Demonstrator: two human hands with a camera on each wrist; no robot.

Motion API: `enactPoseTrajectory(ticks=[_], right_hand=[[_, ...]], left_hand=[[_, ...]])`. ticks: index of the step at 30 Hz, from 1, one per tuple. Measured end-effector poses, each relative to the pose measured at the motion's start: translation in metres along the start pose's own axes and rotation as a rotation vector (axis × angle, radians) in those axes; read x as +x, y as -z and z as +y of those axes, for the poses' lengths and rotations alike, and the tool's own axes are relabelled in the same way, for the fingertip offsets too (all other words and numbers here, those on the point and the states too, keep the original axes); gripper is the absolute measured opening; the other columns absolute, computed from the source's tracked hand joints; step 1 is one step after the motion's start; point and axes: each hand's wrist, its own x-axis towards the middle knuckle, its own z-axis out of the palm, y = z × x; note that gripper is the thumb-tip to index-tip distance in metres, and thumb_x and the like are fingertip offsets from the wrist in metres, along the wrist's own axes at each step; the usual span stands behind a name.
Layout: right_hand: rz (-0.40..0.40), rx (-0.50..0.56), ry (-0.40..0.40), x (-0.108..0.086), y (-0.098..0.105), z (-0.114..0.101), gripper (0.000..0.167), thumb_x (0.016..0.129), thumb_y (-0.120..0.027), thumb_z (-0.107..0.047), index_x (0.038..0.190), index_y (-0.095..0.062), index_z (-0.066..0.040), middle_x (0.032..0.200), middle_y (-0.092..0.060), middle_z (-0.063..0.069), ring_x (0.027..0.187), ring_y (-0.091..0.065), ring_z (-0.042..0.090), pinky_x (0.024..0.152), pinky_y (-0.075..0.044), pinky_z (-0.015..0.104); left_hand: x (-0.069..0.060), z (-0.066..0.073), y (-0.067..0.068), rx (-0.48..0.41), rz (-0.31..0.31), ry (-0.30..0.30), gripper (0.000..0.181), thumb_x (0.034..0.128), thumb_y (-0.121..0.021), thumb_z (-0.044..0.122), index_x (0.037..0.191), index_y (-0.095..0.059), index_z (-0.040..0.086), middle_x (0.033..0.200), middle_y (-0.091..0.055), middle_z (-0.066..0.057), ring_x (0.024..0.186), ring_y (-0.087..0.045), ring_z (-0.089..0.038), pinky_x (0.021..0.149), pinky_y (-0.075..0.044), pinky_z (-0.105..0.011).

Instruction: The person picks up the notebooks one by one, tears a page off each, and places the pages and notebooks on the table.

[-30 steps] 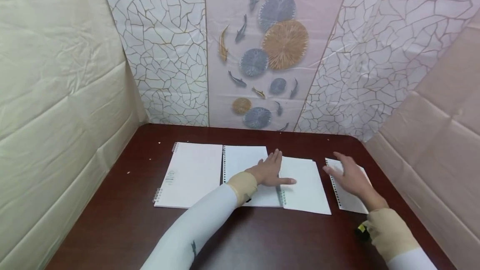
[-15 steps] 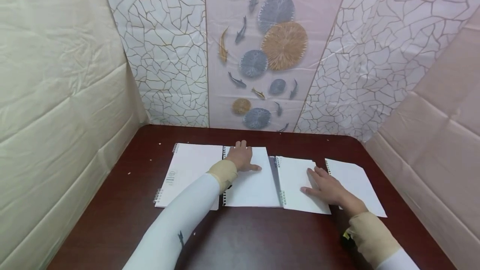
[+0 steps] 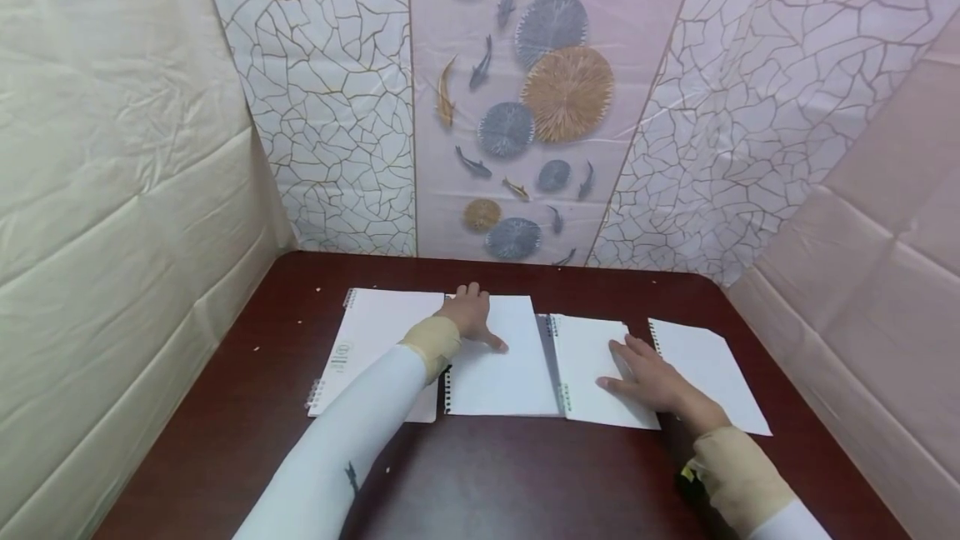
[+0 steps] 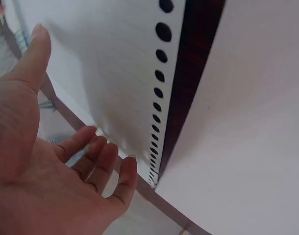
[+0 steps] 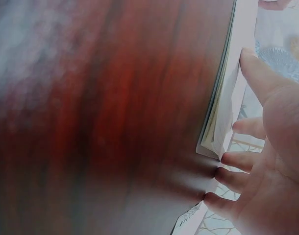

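Observation:
Four white paper items lie in a row. My left hand (image 3: 471, 317) rests spread on the second, a white sheet (image 3: 510, 382) with punched holes down its left edge; its fingertips reach toward the far edge. In the left wrist view the left hand (image 4: 66, 161) has loosely bent fingers at that sheet's holed end, gripping nothing I can see. My right hand (image 3: 647, 375) lies on the right side of a spiral notebook (image 3: 588, 365). The right wrist view has the right hand (image 5: 267, 152) with fingertips touching the paper's edge.
A larger spiral pad (image 3: 382, 340) with small print lies at the left. A holed white sheet (image 3: 723, 373) with a clipped corner is at the far right. The dark red table (image 3: 480, 473) carries small white scraps. Fabric walls (image 3: 135, 190) enclose three sides.
My left hand has moved left, from the notebook's edge to the holed sheet's left part. The right hand has come left from the far-right sheet onto the spiral notebook.

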Motion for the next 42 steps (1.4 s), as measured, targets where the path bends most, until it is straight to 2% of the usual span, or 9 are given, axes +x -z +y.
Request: enactPoseTrajectory(ticks=[4, 6, 9, 12, 16, 23, 30, 36, 42], right_hand=[[-0.005, -0.003, -0.011, 0.000, -0.002, 0.003, 0.095, 0.096, -0.072, -0.056, 0.158, -0.040, 0.007, 0.164, -0.028, 0.038, 0.150, -0.027, 0.058, 0.115, -0.030, 0.074], [-0.005, -0.002, -0.009, 0.001, -0.002, 0.003, 0.094, 0.096, -0.073, -0.056, 0.158, -0.040, 0.007, 0.164, -0.028, 0.038, 0.151, -0.027, 0.058, 0.115, -0.031, 0.074], [0.002, -0.002, -0.002, 0.002, -0.003, 0.004, 0.094, 0.096, -0.073, -0.056, 0.158, -0.041, 0.008, 0.164, -0.028, 0.038, 0.150, -0.028, 0.058, 0.115, -0.031, 0.074], [0.007, 0.002, 0.000, 0.002, -0.003, 0.003, 0.093, 0.097, -0.073, -0.055, 0.158, -0.041, 0.008, 0.164, -0.028, 0.038, 0.150, -0.028, 0.058, 0.116, -0.031, 0.073], [0.007, 0.006, 0.003, 0.002, -0.003, 0.002, 0.093, 0.097, -0.072, -0.055, 0.157, -0.040, 0.009, 0.164, -0.028, 0.038, 0.151, -0.027, 0.057, 0.117, -0.030, 0.073], [0.006, 0.014, -0.004, 0.000, -0.002, 0.001, 0.093, 0.098, -0.072, -0.054, 0.158, -0.040, 0.010, 0.164, -0.028, 0.038, 0.152, -0.026, 0.057, 0.117, -0.029, 0.072], [0.008, 0.013, 0.012, 0.001, -0.003, 0.003, 0.093, 0.098, -0.071, -0.055, 0.158, -0.039, 0.009, 0.165, -0.028, 0.038, 0.152, -0.026, 0.056, 0.118, -0.029, 0.072], [0.004, 0.023, 0.013, 0.000, -0.003, 0.002, 0.093, 0.099, -0.071, -0.055, 0.158, -0.039, 0.009, 0.164, -0.028, 0.038, 0.153, -0.025, 0.056, 0.118, -0.029, 0.071], [-0.004, 0.005, -0.007, 0.001, -0.002, 0.000, 0.093, 0.098, -0.071, -0.055, 0.157, -0.040, 0.009, 0.164, -0.028, 0.039, 0.152, -0.026, 0.056, 0.118, -0.029, 0.072]], left_hand=[[0.011, -0.009, -0.009, -0.056, -0.004, -0.006, 0.120, 0.0718, -0.087, 0.073, 0.158, -0.042, 0.004, 0.153, -0.040, -0.018, 0.142, -0.039, -0.035, 0.117, -0.041, -0.056], [0.014, -0.013, -0.013, -0.089, 0.005, -0.015, 0.118, 0.0694, -0.089, 0.072, 0.155, -0.044, 0.004, 0.152, -0.041, -0.019, 0.140, -0.039, -0.037, 0.115, -0.042, -0.056], [0.017, -0.018, -0.015, -0.127, 0.022, -0.025, 0.111, 0.0671, -0.092, 0.071, 0.147, -0.050, 0.005, 0.145, -0.043, -0.018, 0.132, -0.041, -0.036, 0.111, -0.044, -0.054], [0.013, -0.018, -0.011, -0.159, 0.034, -0.027, 0.099, 0.0680, -0.093, 0.067, 0.137, -0.056, 0.007, 0.138, -0.045, -0.016, 0.126, -0.042, -0.033, 0.109, -0.045, -0.051], [0.009, -0.017, -0.007, -0.163, 0.031, -0.030, 0.090, 0.0714, -0.092, 0.065, 0.132, -0.056, 0.010, 0.135, -0.046, -0.013, 0.126, -0.042, -0.032, 0.109, -0.043, -0.050], [0.008, -0.017, -0.007, -0.142, 0.062, -0.064, 0.095, 0.0688, -0.091, 0.069, 0.134, -0.056, 0.011, 0.138, -0.049, -0.011, 0.129, -0.043, -0.033, 0.111, -0.043, -0.054], [0.012, -0.022, -0.011, -0.107, 0.074, -0.087, 0.094, 0.0673, -0.088, 0.076, 0.132, -0.057, 0.015, 0.134, -0.051, -0.007, 0.125, -0.045, -0.030, 0.108, -0.044, -0.051], [0.009, -0.019, -0.003, -0.129, 0.033, -0.064, 0.095, 0.0663, -0.090, 0.073, 0.134, -0.055, 0.016, 0.133, -0.050, -0.010, 0.125, -0.044, -0.030, 0.109, -0.043, -0.050], [0.011, -0.016, -0.005, -0.152, 0.043, -0.048, 0.099, 0.0663, -0.094, 0.067, 0.135, -0.050, 0.012, 0.129, -0.054, -0.014, 0.121, -0.048, -0.032, 0.107, -0.045, -0.051]])
